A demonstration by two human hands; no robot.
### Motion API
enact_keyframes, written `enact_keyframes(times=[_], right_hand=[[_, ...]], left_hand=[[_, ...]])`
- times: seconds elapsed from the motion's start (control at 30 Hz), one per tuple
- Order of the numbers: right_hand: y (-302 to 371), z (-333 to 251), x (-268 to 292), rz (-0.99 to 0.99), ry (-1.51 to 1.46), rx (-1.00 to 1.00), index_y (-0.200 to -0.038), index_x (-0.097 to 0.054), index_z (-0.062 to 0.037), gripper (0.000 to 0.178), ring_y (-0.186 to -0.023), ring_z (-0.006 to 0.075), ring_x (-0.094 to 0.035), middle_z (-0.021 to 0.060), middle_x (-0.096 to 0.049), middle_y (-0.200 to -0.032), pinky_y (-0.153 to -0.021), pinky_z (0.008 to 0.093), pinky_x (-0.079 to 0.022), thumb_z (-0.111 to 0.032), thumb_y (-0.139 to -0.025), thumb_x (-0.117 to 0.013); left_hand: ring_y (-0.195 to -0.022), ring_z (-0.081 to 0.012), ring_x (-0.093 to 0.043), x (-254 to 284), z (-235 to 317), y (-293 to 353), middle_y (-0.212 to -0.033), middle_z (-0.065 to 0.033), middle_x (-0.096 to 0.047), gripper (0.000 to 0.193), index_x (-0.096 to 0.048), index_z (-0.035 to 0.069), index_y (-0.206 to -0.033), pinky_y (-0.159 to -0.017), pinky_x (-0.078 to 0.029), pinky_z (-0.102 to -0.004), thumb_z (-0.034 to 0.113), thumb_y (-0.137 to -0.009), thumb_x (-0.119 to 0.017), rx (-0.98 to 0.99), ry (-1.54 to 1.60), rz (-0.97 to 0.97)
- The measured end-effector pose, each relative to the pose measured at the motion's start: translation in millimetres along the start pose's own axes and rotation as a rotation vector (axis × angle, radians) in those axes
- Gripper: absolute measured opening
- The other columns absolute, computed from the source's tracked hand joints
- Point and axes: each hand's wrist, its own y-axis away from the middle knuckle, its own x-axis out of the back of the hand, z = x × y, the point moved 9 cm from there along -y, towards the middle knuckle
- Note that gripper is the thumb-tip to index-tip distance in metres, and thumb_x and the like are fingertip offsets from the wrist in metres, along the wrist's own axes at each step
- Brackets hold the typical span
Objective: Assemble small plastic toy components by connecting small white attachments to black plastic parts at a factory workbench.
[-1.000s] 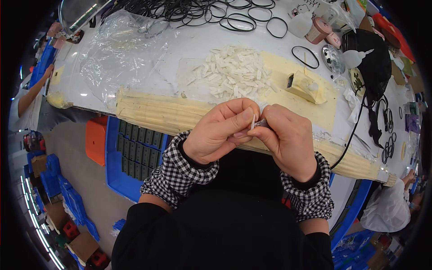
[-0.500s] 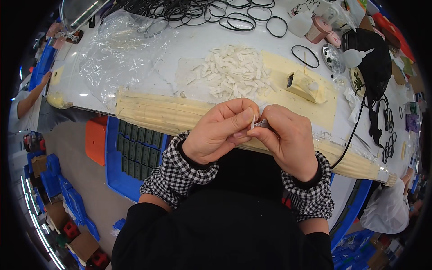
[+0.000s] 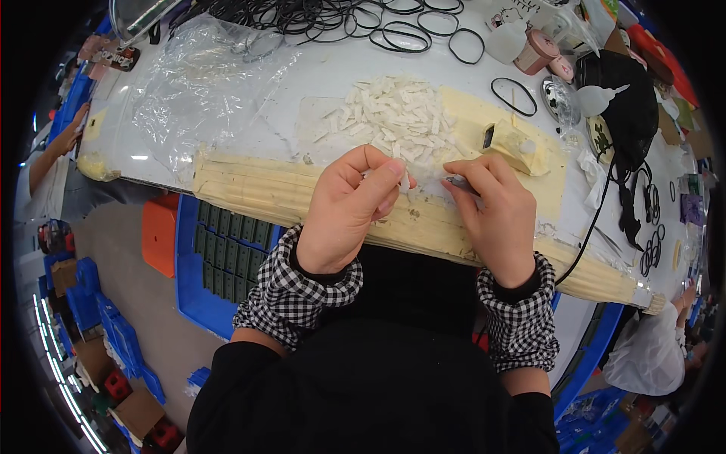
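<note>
Over the near edge of the table, my left hand (image 3: 344,208) is closed, with a small white strip (image 3: 404,178) pinched between thumb and fingers. My right hand (image 3: 499,216) pinches a small grey metal piece (image 3: 463,184), mostly hidden by the fingers, perhaps a blade. The two hands are apart. Just beyond them lies a heap of small white plastic strips (image 3: 393,110). A block wrapped in cream tape (image 3: 522,150), with a dark slot at its left end, stands past my right hand.
Cream tape pads the table edge (image 3: 257,178). Black rubber bands (image 3: 401,36) lie at the back, clear plastic film (image 3: 204,83) to the left. Bottles, a pink tub (image 3: 535,51) and a black bag (image 3: 624,98) crowd the right. Below left sits a blue crate (image 3: 185,284) of dark green parts.
My hands, close together before, have drawn apart and moved slightly forward, toward the heap. The left still pinches a white strip, the right the grey metal piece.
</note>
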Motion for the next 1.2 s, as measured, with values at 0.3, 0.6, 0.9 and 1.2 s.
enact_keyframes(times=[0.3,0.6,0.9,1.2], right_hand=[[-3,-4,-7,-0.013,0.03,0.053,-0.086,-0.06,-0.0091,0.016,-0.066,0.0236,-0.058,0.0032,-0.055,-0.081,-0.054,0.0335,-0.046,-0.003,-0.072,-0.066],[-3,-7,11,0.044,-0.401,-0.09,-0.088,-0.06,-0.0018,0.018,-0.066,0.0216,-0.063,0.0084,-0.064,-0.08,-0.059,0.0263,-0.049,0.008,-0.073,-0.06],[-6,-20,8,0.035,-0.196,0.089,-0.088,-0.059,-0.0031,0.02,-0.066,0.0209,-0.062,0.0075,-0.058,-0.074,-0.056,0.0292,-0.048,-0.016,-0.078,-0.071],[-1,-39,4,-0.013,-0.029,0.19,-0.078,-0.051,-0.0089,0.033,-0.057,0.0228,-0.056,0.0043,-0.052,-0.066,-0.048,0.0326,-0.042,-0.038,-0.08,-0.067]], left_hand=[[-0.057,-0.0027,-0.039,1,2,1,-0.086,-0.0087,-0.064,0.012,-0.052,0.004,-0.085,-0.053,-0.033,-0.0185,0.012,-0.092,-0.057,-0.028,-0.014,-0.005],[-0.059,-0.0024,-0.037,-10,-7,1,-0.085,-0.0037,-0.06,0.012,-0.054,0.005,-0.089,-0.053,-0.03,-0.0174,0.015,-0.094,-0.053,0.074,0.078,-0.066],[-0.06,-0.0024,-0.035,-20,-4,3,-0.082,-0.0012,-0.054,0.018,-0.054,0.003,-0.09,-0.053,-0.029,-0.0176,0.02,-0.097,-0.05,0.079,0.106,-0.11],[-0.06,-0.0023,-0.036,-34,-20,8,-0.07,0.0041,-0.045,0.021,-0.052,0.005,-0.087,-0.051,-0.028,-0.0163,0.022,-0.098,-0.048,0.268,0.339,-0.295]])
